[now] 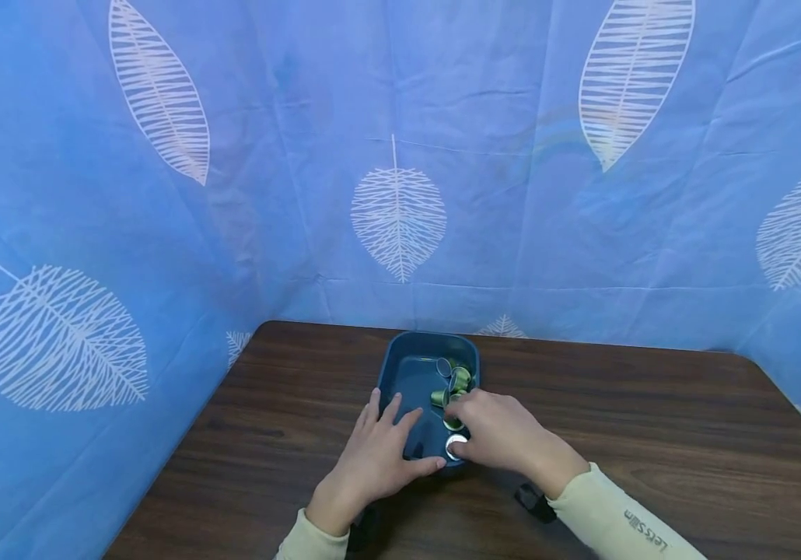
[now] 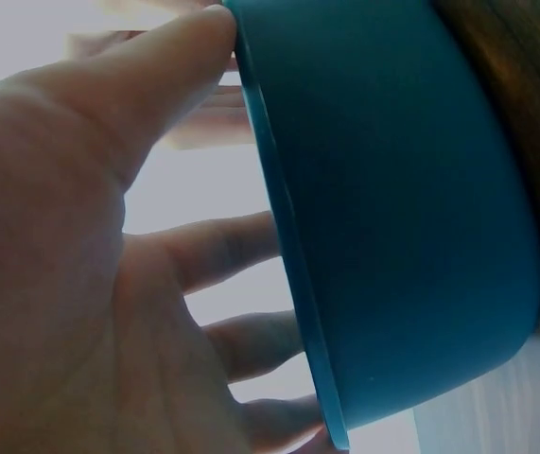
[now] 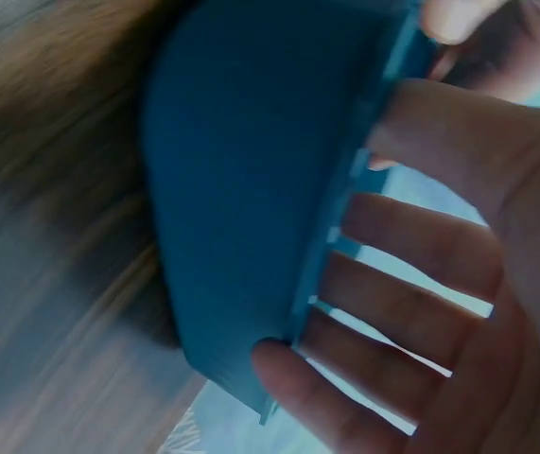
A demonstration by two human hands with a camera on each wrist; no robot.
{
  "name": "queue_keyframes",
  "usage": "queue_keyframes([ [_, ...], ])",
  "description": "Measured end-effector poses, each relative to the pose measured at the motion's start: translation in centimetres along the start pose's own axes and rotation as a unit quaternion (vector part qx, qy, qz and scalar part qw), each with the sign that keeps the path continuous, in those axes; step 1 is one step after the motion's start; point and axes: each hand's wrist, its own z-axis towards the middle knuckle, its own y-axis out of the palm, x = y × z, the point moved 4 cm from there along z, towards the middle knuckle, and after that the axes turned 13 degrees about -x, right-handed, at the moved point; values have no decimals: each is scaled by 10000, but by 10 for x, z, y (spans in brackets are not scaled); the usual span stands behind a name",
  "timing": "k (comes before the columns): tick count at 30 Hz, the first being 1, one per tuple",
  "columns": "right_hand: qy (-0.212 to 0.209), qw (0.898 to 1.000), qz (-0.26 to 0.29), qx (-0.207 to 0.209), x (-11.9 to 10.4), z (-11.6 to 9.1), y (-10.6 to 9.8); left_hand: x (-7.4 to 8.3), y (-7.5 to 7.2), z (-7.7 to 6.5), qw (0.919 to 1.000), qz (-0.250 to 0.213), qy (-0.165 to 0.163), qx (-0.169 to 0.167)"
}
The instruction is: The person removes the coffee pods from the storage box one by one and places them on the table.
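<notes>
A dark blue rectangular tray (image 1: 400, 369) stands on the table, with several small green cups that look like coffee capsules (image 1: 460, 379) along its right side. My left hand (image 1: 381, 459) spreads over the tray's near left corner, its thumb at the near rim (image 2: 262, 123). Over the right wall reaches my right hand (image 1: 501, 435), its fingers and thumb inside the tray. The thumb overlaps a capsule with a silver-white top (image 1: 456, 446) at the near right corner, and the index finger is beside another green capsule (image 1: 452, 423). In the right wrist view the wall (image 3: 251, 189) hides the fingertips.
The dark wooden table (image 1: 617, 404) extends to both sides of the tray. Behind it hangs a blue cloth (image 1: 498, 218) with white leaf prints, close to the table's far edge. A black strap piece (image 1: 535, 502) shows under the right wrist.
</notes>
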Motion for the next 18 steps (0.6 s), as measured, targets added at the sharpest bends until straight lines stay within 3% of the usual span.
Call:
queue_keyframes([
  [7,-290,9976,-619,-57,-5,5,-2,-2,0,0,10000,7,17,68],
  [18,-316,9958,-722,-463,-8,12,-5,0,0,-1,10000,-61,-21,-16],
])
